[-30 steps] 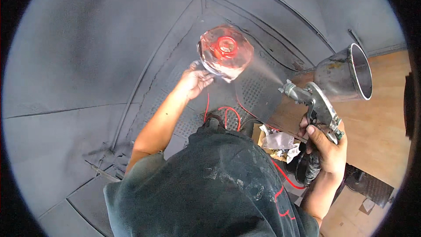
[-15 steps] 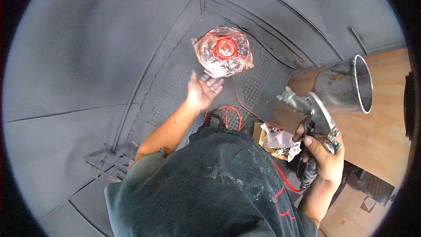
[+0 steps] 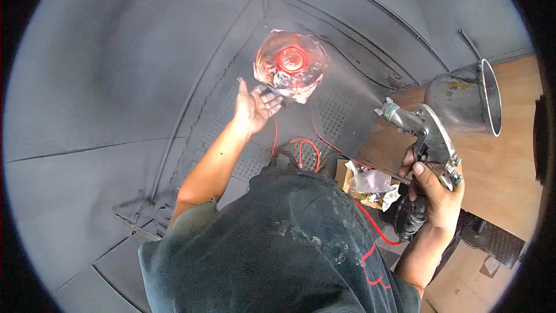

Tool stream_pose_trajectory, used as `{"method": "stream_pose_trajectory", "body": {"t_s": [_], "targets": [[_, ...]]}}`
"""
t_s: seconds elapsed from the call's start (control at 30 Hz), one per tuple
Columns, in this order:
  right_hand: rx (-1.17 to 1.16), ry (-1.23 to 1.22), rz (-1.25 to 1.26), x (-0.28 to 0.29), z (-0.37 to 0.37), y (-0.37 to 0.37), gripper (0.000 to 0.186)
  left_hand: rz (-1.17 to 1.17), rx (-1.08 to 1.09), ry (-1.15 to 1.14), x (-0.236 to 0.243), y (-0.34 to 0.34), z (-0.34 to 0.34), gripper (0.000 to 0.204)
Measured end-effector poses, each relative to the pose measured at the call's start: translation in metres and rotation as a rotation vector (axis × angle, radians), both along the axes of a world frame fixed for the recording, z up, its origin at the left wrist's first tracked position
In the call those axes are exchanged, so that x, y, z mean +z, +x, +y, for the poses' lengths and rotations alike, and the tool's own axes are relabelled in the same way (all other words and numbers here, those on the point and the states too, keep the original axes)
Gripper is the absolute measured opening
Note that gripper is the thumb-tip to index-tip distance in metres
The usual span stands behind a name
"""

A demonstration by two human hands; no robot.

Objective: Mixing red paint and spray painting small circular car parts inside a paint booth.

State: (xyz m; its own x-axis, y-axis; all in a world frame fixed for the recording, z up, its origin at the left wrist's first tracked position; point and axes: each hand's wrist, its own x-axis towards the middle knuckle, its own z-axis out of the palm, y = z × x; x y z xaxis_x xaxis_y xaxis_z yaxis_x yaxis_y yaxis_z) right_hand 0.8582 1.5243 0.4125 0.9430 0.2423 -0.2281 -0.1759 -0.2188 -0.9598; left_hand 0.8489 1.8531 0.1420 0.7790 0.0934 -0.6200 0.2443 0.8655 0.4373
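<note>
Gripping spray gun (image 3: 441, 139) in right hand (image 3: 441, 200), holding left hand (image 3: 253, 110) spread near shiny piece (image 3: 291, 65); having red hose (image 3: 318, 153) at feet (image 3: 282, 161), filled carton (image 3: 341, 175) near wooden panel (image 3: 515, 116).

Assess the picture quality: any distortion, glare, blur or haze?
Head view: fisheye distortion bends the grey walls; the corners go black. Head view: the shiny red-ringed piece shows bright highlights and smeared detail; the left hand looks soft at its fingertips; pale mist hazes the space before the spray gun.

Free room lies between the red-ringed piece (image 3: 291, 59) and spray gun (image 3: 431, 133) (mist (image 3: 360, 84) crosses it); a box (image 3: 341, 175) obstructs nearer, right.
</note>
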Motion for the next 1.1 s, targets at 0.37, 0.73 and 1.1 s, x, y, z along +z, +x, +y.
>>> {"method": "stream_pose_trajectory", "body": {"t_s": [0.37, 0.73, 1.1], "targets": [[0.177, 0.161, 0.262, -0.011, -0.008, -0.008, 0.055, 0.037, 0.225, -0.011, -0.005, 0.007, -0.001, 0.089], [0.042, 0.027, 0.049, -0.016, -0.013, -0.005, 0.047, -0.184, 0.123, -0.249, 0.0, -0.011, -0.061, 0.09], [0.186, 0.186, 0.231, -0.028, -0.024, -0.031, 0.054, 0.012, 0.049, -0.021, 0.001, -0.009, -0.023, 0.092]]}}
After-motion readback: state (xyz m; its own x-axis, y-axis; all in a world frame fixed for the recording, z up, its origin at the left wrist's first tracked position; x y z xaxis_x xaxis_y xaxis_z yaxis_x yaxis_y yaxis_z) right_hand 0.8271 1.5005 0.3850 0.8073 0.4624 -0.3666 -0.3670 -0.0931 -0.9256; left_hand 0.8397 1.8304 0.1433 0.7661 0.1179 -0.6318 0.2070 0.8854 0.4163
